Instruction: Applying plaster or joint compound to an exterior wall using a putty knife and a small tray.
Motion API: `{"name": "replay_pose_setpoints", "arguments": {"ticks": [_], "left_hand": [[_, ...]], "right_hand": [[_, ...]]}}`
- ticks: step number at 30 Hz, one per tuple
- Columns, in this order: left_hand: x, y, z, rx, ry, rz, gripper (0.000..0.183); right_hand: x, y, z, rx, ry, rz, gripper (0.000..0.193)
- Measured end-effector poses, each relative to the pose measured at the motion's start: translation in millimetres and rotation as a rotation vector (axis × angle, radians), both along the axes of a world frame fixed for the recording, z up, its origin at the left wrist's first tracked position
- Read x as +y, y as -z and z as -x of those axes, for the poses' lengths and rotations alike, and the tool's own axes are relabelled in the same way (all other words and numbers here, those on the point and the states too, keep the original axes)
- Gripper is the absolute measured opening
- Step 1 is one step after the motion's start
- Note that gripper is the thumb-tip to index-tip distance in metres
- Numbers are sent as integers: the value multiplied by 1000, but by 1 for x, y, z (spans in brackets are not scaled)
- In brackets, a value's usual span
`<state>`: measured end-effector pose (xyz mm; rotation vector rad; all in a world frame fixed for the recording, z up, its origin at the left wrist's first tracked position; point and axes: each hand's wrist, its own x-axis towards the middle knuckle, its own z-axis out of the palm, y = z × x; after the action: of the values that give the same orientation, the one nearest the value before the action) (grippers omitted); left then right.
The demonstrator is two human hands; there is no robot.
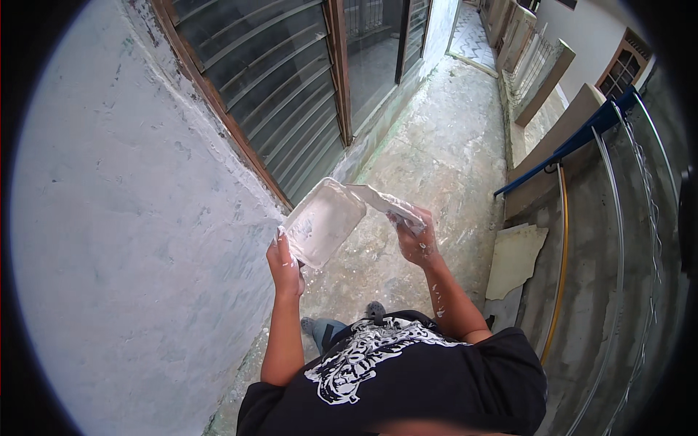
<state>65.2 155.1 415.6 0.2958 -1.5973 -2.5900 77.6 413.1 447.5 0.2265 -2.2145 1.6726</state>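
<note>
As I watch remotely, the left hand (pixel 285 265) has its fingers curled round one pale tray (pixel 310 204); the right hand (pixel 419 243) is closed on one paste-coated blade (pixel 385 202) beside it. Smeared paste (pixel 327 221) lines the tray. I judge one nearby wall (pixel 145 218) mostly coated, bluish patches perhaps left.

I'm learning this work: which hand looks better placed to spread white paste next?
Probably the right hand: it grips the white-smeared flat spreader, while the left hand holds the tray.
</note>
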Motion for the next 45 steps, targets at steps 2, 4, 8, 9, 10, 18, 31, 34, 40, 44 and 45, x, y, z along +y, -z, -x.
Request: {"name": "replay_pose_setpoints", "arguments": {"ticks": [2,4,8,9,10,18,31,34,40,44,45], "left_hand": [[0,-3,-1,-4,-6,8,31],[-2,2,2,31,-17,57,28],[6,-1,-1,14,-14,68,28],[9,-1,0,29,-4,58,29],[13,-1,0,43,6,49,30],[38,-13,-1,18,-7,71,35],[48,-40,-2,51,72,0,38],[48,-38,-1,65,73,1,39],[38,-28,5,55,94,-61,43],[31,-38,4,38,81,42,52],[32,-40,4,39,86,42,52]], "right_hand": [[-4,8,-1,264,-4,-70,33],[-5,4,-6,203,-25,-67,32],[-5,6,-9,276,4,-104,22],[-4,8,-8,290,33,-82,21],[-3,10,-8,290,35,-80,21],[-1,27,1,549,103,-137,32],[28,39,11,283,53,-297,65],[30,40,9,251,58,-296,64],[50,53,11,201,55,-345,59],[57,49,3,-27,124,-296,40],[62,54,7,-39,80,111,41]]}}
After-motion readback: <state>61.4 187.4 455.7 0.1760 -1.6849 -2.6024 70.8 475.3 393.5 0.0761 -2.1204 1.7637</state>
